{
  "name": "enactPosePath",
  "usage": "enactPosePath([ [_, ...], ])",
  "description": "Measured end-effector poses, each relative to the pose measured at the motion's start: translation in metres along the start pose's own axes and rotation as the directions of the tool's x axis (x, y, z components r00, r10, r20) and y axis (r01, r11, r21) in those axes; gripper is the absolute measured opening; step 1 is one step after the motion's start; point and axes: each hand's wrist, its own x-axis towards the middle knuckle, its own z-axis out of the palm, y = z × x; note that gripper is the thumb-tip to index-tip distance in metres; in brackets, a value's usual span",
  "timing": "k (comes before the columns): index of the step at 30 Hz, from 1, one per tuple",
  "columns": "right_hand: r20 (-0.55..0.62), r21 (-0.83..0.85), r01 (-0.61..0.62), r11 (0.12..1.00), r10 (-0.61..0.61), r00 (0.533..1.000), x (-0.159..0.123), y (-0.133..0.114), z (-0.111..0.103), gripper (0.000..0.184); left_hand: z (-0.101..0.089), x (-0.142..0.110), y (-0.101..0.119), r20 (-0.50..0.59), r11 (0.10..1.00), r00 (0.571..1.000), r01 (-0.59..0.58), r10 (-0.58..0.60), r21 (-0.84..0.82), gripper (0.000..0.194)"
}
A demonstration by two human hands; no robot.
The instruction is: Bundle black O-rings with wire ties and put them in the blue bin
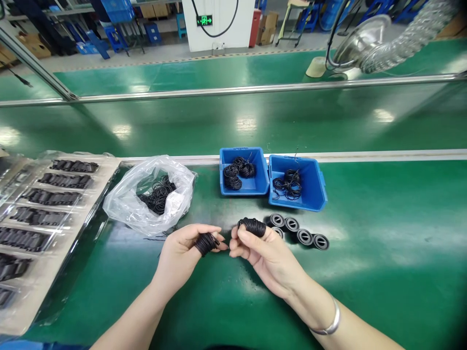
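A bundle of thin black rubber rings (pixel 206 244) is looped around the thumb of my left hand (pixel 179 253), its fingers curled in behind. A second bundle of black rubber rings (pixel 253 226) sits around the index finger of my right hand (pixel 269 260), with the thumb pressed against it. The fingertips of both hands face each other, a small gap apart, above the green table. Whether a single ring is pinched between the fingertips is too small to tell. Just beyond the right hand lie several round black parts (pixel 305 236), each with a slot in its face.
A clear plastic bag (pixel 120 209) full of black rings stands beyond my left hand. Two blue bins (pixel 313 187) with more black rings are at the back. Trays (pixel 78 221) of black parts line the left side. A metal-hooded duct (pixel 365 43) hangs at upper right.
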Motion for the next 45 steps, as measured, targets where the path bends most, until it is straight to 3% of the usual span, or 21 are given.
enactPosePath([
  [3,-0.043,-0.189,0.064,0.980,-0.073,0.996,0.000,0.007,0.001,0.014,0.002,0.000,-0.001,0.018,0.997,0.999,-0.032,0.031,0.070,0.014],
  [7,-0.013,-0.469,0.186,0.864,-0.217,0.976,-0.002,0.015,-0.001,0.012,0.001,0.000,-0.004,0.020,0.956,0.994,-0.112,0.111,0.272,0.016],
  [10,0.030,-0.525,0.228,0.820,-0.250,0.968,-0.004,0.016,-0.003,0.011,0.000,-0.001,-0.006,0.049,0.923,0.989,-0.148,0.139,0.355,0.018],
  [15,0.025,-0.286,0.056,0.957,-0.052,0.998,-0.002,0.013,-0.002,0.020,0.001,-0.002,-0.002,0.124,0.979,0.990,-0.085,0.063,0.185,0.016],
  [19,0.104,-0.057,-0.085,0.995,0.090,0.990,0.000,0.009,0.000,0.033,0.005,-0.001,0.001,0.154,0.999,0.988,-0.018,0.014,0.026,0.016],
  [26,0.087,-0.011,-0.096,0.995,0.097,0.991,-0.003,0.010,0.003,0.023,0.014,-0.003,-0.010,0.068,0.983,0.997,-0.023,0.036,-0.181,0.018],
  [30,0.039,0.108,-0.054,0.993,0.050,0.998,-0.004,0.006,0.004,0.015,0.009,0.000,-0.008,-0.007,0.985,0.997,-0.074,0.074,-0.155,0.016],
  [33,-0.034,0.224,0.066,0.972,-0.060,0.998,-0.005,-0.003,0.003,0.013,-0.002,0.008,-0.003,-0.044,0.982,0.990,-0.129,0.137,0.138,0.021],
  [35,-0.057,0.240,0.100,0.966,-0.089,0.994,-0.005,-0.008,0.002,0.015,-0.007,0.011,0.002,0.035,0.865,0.990,-0.134,0.134,0.484,0.023],
  [37,-0.065,0.239,0.100,0.966,-0.087,0.994,-0.005,-0.010,0.001,0.016,-0.007,0.012,0.009,0.087,0.737,0.991,-0.135,0.104,0.662,0.020],
  [42,-0.066,0.231,0.122,0.965,-0.109,0.992,-0.005,-0.010,0.002,0.015,0.016,0.015,0.036,0.198,0.480,0.980,-0.175,0.003,0.859,0.020],
  [45,-0.053,0.235,0.125,0.964,-0.116,0.992,-0.006,-0.010,0.003,0.015,0.034,0.034,0.053,0.238,0.319,0.961,-0.185,-0.137,0.930,0.017],
])
